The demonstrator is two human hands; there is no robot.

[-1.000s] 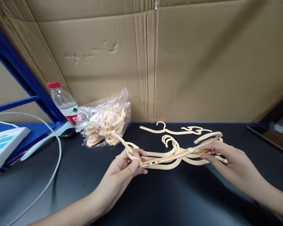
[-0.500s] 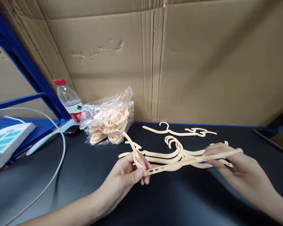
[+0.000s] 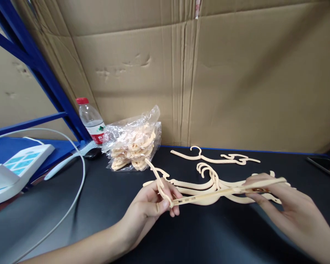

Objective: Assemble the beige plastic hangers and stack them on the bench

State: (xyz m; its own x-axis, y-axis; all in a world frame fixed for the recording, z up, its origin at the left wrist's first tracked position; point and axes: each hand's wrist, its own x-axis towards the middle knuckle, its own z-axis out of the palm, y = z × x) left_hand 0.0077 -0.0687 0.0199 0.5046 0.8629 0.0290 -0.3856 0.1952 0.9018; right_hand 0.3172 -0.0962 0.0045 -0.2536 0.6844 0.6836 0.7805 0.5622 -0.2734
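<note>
My left hand (image 3: 147,209) pinches a short, curved cream plastic hanger piece (image 3: 156,175), which tilts up and to the left. The piece's lower end meets the slotted end of a long cream clothes hanger (image 3: 209,196); whether they are joined I cannot tell. Near the other end of this hanger, my right hand (image 3: 283,205) grips it between thumb and fingers, with the hanger edge-on to me. Just behind, several overlapping cream hangers (image 3: 192,182) lie on the black table, partly covered by my hands and the held hanger.
Farther back lies a single hanger (image 3: 188,156). A clear plastic bag (image 3: 134,141) of cream pieces stands beside a red-capped bottle (image 3: 93,123). At left are a white device (image 3: 30,161) and a looping cable (image 3: 83,183); a dark flat device (image 3: 323,165) lies at right. Cardboard (image 3: 236,73) walls the back.
The whole view has shifted slightly, so the scene sits a little right and lower. Both hands keep their grips, and the curved piece's lower end stays at the hanger's slotted end.
</note>
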